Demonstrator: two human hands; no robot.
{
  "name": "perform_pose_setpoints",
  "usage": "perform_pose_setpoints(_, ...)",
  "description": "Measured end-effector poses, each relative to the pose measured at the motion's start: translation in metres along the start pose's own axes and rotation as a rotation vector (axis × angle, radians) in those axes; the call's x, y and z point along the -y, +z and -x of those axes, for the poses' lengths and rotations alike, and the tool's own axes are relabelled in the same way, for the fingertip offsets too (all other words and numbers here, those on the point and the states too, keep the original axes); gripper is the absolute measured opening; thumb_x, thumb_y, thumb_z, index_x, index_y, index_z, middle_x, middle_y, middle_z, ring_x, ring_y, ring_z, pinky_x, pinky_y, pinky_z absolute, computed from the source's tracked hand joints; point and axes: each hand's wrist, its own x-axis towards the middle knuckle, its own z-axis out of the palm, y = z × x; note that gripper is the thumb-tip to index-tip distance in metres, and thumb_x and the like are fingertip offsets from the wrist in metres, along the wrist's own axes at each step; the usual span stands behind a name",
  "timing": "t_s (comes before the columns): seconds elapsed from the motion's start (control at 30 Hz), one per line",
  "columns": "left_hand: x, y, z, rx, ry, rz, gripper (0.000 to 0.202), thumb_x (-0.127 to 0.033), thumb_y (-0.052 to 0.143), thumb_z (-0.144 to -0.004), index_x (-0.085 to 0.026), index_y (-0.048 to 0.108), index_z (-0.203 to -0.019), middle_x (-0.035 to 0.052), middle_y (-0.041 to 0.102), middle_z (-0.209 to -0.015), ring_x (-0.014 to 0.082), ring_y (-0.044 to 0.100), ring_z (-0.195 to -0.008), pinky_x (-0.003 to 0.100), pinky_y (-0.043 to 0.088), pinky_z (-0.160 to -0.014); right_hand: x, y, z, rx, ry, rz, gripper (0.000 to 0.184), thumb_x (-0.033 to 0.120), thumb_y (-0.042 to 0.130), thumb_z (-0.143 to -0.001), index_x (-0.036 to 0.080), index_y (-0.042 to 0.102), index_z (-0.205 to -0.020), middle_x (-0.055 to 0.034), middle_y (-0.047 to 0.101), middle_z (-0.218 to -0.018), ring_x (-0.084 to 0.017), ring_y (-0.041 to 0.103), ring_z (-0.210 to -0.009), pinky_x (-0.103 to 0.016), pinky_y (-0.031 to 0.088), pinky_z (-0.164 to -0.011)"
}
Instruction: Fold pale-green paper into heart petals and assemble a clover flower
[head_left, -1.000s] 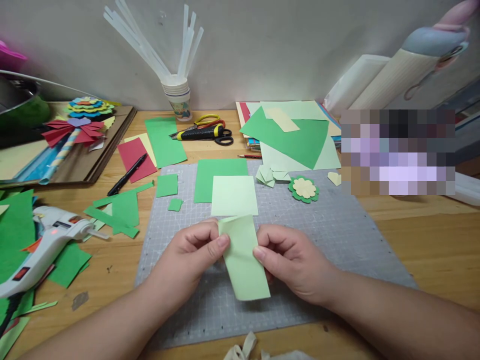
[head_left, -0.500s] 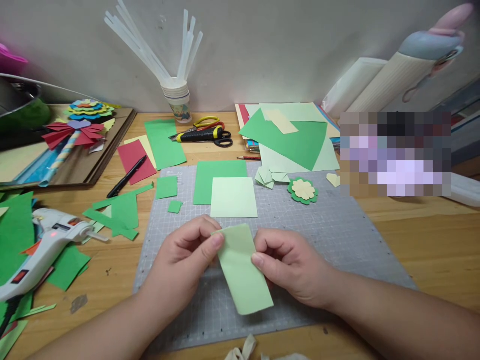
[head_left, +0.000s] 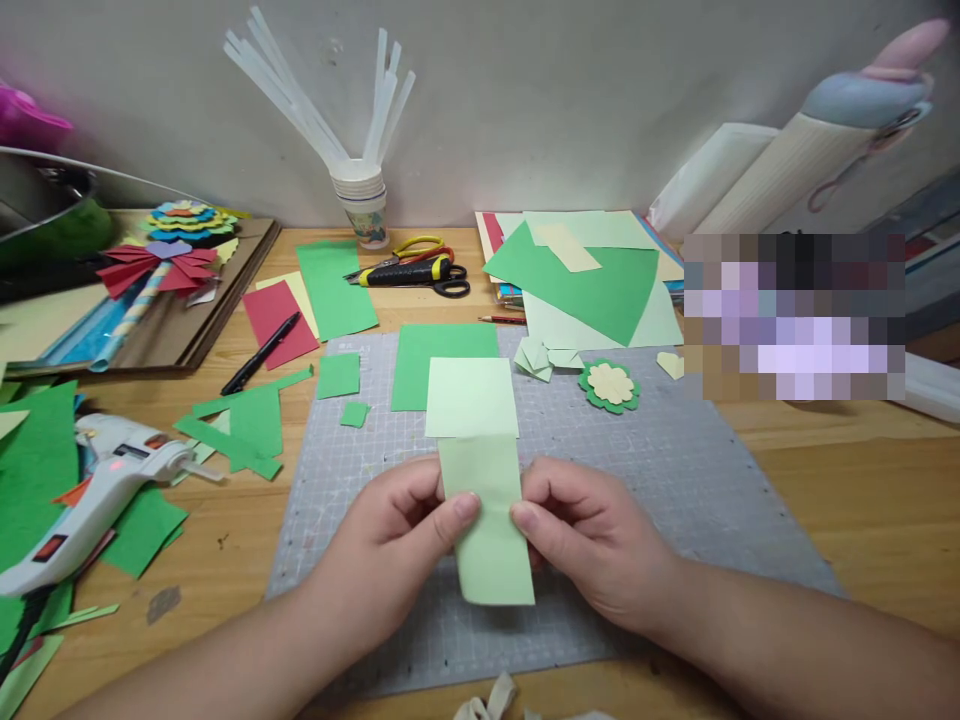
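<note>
Between my hands is a pale green paper strip (head_left: 491, 545), long side running away from me and slightly curved at its lower left corner. My left hand (head_left: 409, 525) pinches its left edge, thumb on top. From the other side, my right hand (head_left: 585, 530) grips the right edge between thumb and bent fingers. Just beyond lies a pale green paper square (head_left: 472, 395), overlapping a larger dark green sheet (head_left: 409, 370) on the grey cutting mat (head_left: 360, 640). A layered paper flower (head_left: 609, 386) and folded pale green pieces (head_left: 534, 358) rest farther right.
At left lie a white glue gun (head_left: 112, 480), green scraps (head_left: 251, 425) and a black pen (head_left: 260, 353). Toward the wall are a utility knife (head_left: 401, 272), scissors (head_left: 452, 282), a paper cup with straws (head_left: 366, 215) and stacked colored paper (head_left: 592, 290).
The strip has turned more upright, pointing straight away from me. My left thumb has moved from its far left corner down to the middle of its left edge. The view has shifted slightly.
</note>
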Motion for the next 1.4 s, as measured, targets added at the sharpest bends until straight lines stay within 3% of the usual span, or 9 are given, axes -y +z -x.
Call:
perform_pose_setpoints(0.13, 0.000, -0.002, 0.000, -0.087, 0.105, -0.130, 0.039, -0.030, 0.058, -0.085, -0.017, 0.040, -0.053, -0.0052, 0.040, -0.058, 0.0094, 0.037, -0.056, 0.020, 0.033, -0.054, 0.000, 0.001, 0.003, -0.009, 0.012, -0.064, 0.026, 0.032, 0.053, -0.091, 0.019, 0.049, -0.069, 0.0036, 0.049, -0.061, -0.009, 0.043, -0.055, -0.021, 0.036, -0.051)
perform_pose_setpoints(0.3, 0.002, -0.002, 0.002, 0.038, 0.058, -0.172, 0.020, -0.031, 0.054, -0.087, -0.018, 0.057, -0.072, -0.0009, 0.056, -0.074, 0.0129, 0.049, -0.068, 0.023, 0.040, -0.062, -0.001, 0.001, 0.002, -0.037, 0.023, -0.136, 0.025, 0.032, 0.055, -0.091, 0.020, 0.049, -0.069, 0.0037, 0.050, -0.062, -0.009, 0.045, -0.055, -0.021, 0.037, -0.050)
perform_pose_setpoints(0.47, 0.003, -0.001, 0.004, -0.078, 0.061, -0.314, 0.039, -0.036, 0.054, -0.086, -0.020, 0.036, -0.055, -0.0051, 0.038, -0.057, 0.0107, 0.035, -0.055, 0.022, 0.030, -0.051, 0.000, 0.001, 0.000, -0.058, 0.024, -0.183, 0.023, 0.031, 0.055, -0.091, 0.020, 0.051, -0.071, 0.0041, 0.051, -0.060, -0.009, 0.046, -0.054, -0.020, 0.037, -0.051)
perform_pose_setpoints(0.63, 0.002, 0.000, 0.004, 0.001, 0.053, -0.357, 0.031, -0.036, 0.048, -0.089, -0.019, 0.046, -0.063, -0.0024, 0.046, -0.066, 0.0125, 0.043, -0.062, 0.024, 0.035, -0.058, 0.001, 0.002, 0.000, -0.123, 0.040, -0.228, 0.026, 0.034, 0.057, -0.089, 0.020, 0.049, -0.069, 0.0051, 0.051, -0.058, -0.008, 0.046, -0.053, -0.019, 0.037, -0.049)
perform_pose_setpoints(0.8, 0.002, 0.002, 0.007, -0.068, 0.047, -0.431, 0.041, -0.037, 0.041, -0.092, -0.020, 0.034, -0.055, -0.0052, 0.033, -0.055, 0.0106, 0.032, -0.052, 0.024, 0.028, -0.050, -0.001, 0.002, 0.000, -0.138, 0.111, -0.290, 0.030, 0.038, 0.058, -0.089, 0.019, 0.049, -0.069, 0.0050, 0.054, -0.056, -0.007, 0.049, -0.053, -0.017, 0.038, -0.049)
perform_pose_setpoints(1.03, 0.001, 0.000, 0.006, -0.053, 0.073, -0.465, 0.035, -0.037, 0.041, -0.092, -0.020, 0.041, -0.061, -0.0032, 0.042, -0.062, 0.0125, 0.040, -0.059, 0.025, 0.033, -0.056, -0.003, 0.001, -0.003, -0.199, 0.149, -0.307, 0.030, 0.039, 0.060, -0.088, 0.018, 0.050, -0.069, 0.0055, 0.056, -0.054, -0.006, 0.051, -0.050, -0.016, 0.039, -0.048)
perform_pose_setpoints(1.27, 0.001, -0.003, 0.006, -0.059, 0.104, -0.497, 0.037, -0.034, 0.040, -0.093, -0.020, 0.037, -0.059, -0.0036, 0.040, -0.060, 0.0124, 0.041, -0.059, 0.026, 0.033, -0.057, 0.000, -0.003, -0.008, -0.062, 0.262, -0.312, 0.029, 0.043, 0.065, -0.081, 0.016, 0.055, -0.075, 0.0011, 0.062, -0.057, -0.009, 0.056, -0.049, -0.018, 0.040, -0.045)
perform_pose_setpoints(1.4, 0.005, -0.004, 0.004, -0.186, 0.070, -0.344, 0.020, -0.035, 0.049, -0.090, -0.021, 0.047, -0.076, -0.0029, 0.046, -0.072, 0.0133, 0.044, -0.066, 0.025, 0.036, -0.058, 0.005, -0.001, -0.007, -0.059, 0.281, -0.189, 0.030, 0.042, 0.064, -0.080, 0.017, 0.052, -0.069, 0.0051, 0.051, -0.052, -0.007, 0.046, -0.043, -0.019, 0.035, -0.042)
